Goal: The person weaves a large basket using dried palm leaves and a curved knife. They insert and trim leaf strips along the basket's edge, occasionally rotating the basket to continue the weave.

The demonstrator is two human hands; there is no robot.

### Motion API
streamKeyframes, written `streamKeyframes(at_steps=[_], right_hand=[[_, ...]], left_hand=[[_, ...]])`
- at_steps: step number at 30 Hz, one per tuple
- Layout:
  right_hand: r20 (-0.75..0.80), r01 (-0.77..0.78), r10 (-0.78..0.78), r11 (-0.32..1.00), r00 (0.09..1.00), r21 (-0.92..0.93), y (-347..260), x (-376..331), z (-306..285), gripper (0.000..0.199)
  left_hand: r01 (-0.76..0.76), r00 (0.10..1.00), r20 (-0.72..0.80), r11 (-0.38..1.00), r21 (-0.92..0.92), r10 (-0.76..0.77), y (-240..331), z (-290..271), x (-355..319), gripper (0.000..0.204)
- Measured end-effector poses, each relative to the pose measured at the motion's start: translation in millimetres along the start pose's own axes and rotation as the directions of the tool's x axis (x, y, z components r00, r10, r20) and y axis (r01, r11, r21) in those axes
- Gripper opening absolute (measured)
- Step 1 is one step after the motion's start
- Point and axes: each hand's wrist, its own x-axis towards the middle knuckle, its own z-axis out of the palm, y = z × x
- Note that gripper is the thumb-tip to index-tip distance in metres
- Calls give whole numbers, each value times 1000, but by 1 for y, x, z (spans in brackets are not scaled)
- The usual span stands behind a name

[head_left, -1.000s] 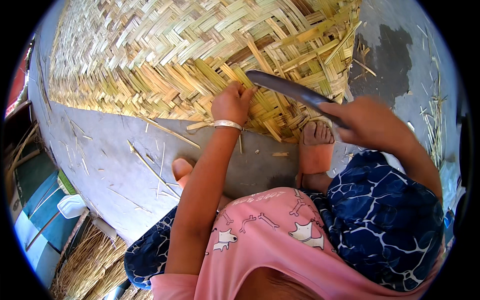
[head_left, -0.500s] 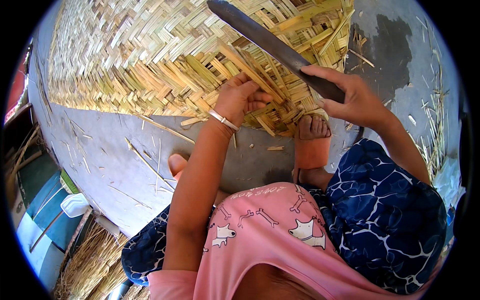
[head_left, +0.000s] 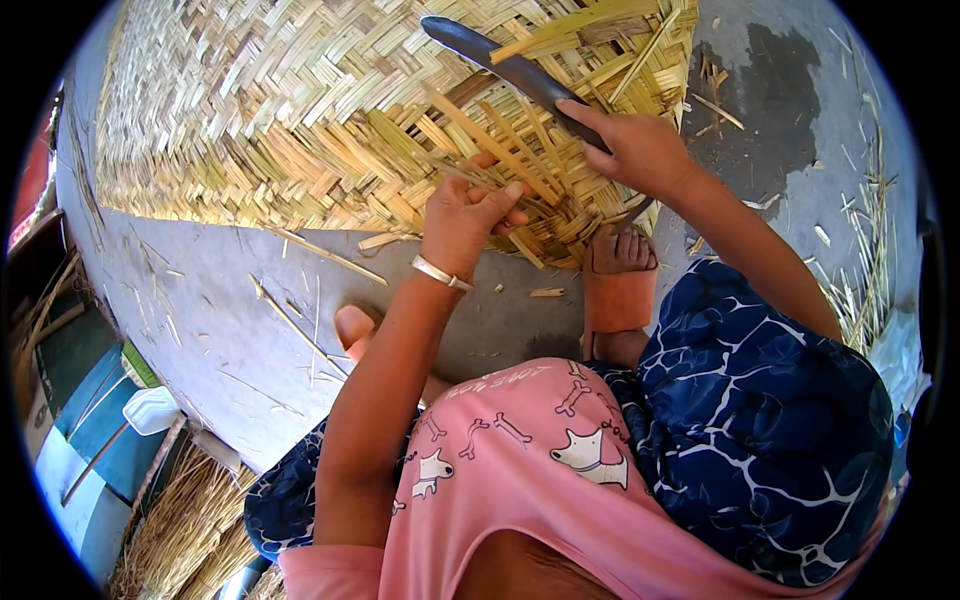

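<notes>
On the woven mat [head_left: 300, 130], the right hand [head_left: 640, 150] grips the knife [head_left: 510, 70] (blade swung further up-left); left hand [head_left: 465, 215] fingers stay pinched on strips [head_left: 520, 190].

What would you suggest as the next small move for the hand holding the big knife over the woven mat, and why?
Probably bring the knife down flat to tap the loose strips tight. The right hand holds its handle with the dark blade raised over the woven mat, while the left hand pinches strips at the unfinished edge, where the ends stand loose and uneven.
</notes>
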Motion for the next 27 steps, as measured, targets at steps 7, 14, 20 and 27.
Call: streamKeyframes(at_steps=[7,14,20,27], right_hand=[[-20,-28,30,995,999,97,-3,-4,-8,60],[101,-66,-22,622,995,780,-11,-33,-44,61],[367,-265,-326,317,872,911,-31,-49,-105,53],[661,-550,-401,367,635,751,-41,-65,-104,53]], left_hand=[[-162,978,-95,963,213,186,-12,11,16,16],[-41,997,-58,981,189,52,-8,5,28,17],[-107,988,-82,966,236,129,-15,-3,36,24],[92,996,14,994,-53,-91,-22,-8,38,13]])
